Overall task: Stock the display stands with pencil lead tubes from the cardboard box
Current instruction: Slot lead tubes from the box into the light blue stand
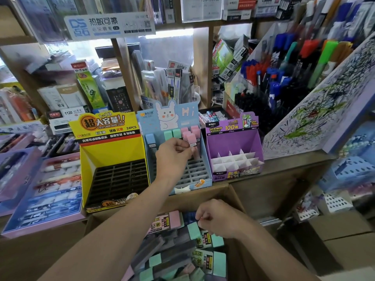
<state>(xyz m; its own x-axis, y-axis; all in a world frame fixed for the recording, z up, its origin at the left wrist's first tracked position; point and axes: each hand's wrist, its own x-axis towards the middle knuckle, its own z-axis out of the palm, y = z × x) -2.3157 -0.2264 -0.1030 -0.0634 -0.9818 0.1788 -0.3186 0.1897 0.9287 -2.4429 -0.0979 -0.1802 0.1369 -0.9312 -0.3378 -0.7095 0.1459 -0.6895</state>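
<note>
My left hand [172,154] pinches a pink-capped lead tube [191,141] over the slot grid of the blue bunny display stand [204,175], beside other pink, green and blue-capped tubes standing in its back rows. My right hand [216,217] is down in the cardboard box [236,199], fingers curled at a green-capped tube [194,230]; whether it grips the tube is unclear. Several more tubes [211,262] with green, pink and purple caps lie loose in the box.
A yellow stand [113,151] with a black slot grid sits left of the blue one, and a purple stand [235,142] with white dividers sits to its right. Trays of erasers [50,189] lie at the left. Racks of pens [284,74] rise at the right.
</note>
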